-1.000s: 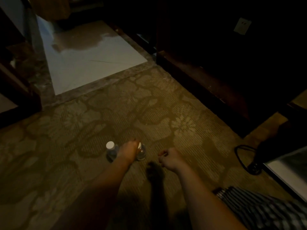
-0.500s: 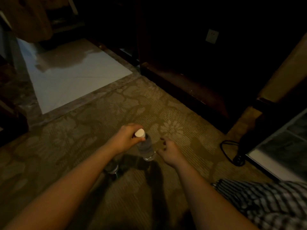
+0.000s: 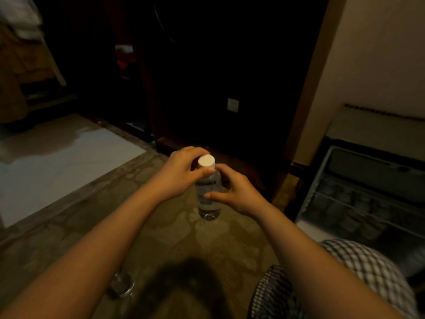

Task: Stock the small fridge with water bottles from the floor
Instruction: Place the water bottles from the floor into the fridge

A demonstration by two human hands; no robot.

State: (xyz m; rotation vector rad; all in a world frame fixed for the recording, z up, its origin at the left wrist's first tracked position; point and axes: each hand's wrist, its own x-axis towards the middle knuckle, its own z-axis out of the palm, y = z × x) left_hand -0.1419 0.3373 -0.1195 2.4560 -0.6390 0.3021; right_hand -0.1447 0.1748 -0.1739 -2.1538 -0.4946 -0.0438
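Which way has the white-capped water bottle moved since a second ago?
Yes, upward: the water bottle stood on the carpet beside the second bottle; now left hand and right hand hold it raised.

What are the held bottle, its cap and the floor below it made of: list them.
Bottle: clear thin plastic, likely; see-through, with glints.
Cap: opaque white plastic, matte.
Floor: patterned woven carpet, probably; dull, textured, no shine.

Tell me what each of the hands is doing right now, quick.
Left hand: holding the water bottle near its top.
Right hand: gripping the same bottle lower down, round its body.
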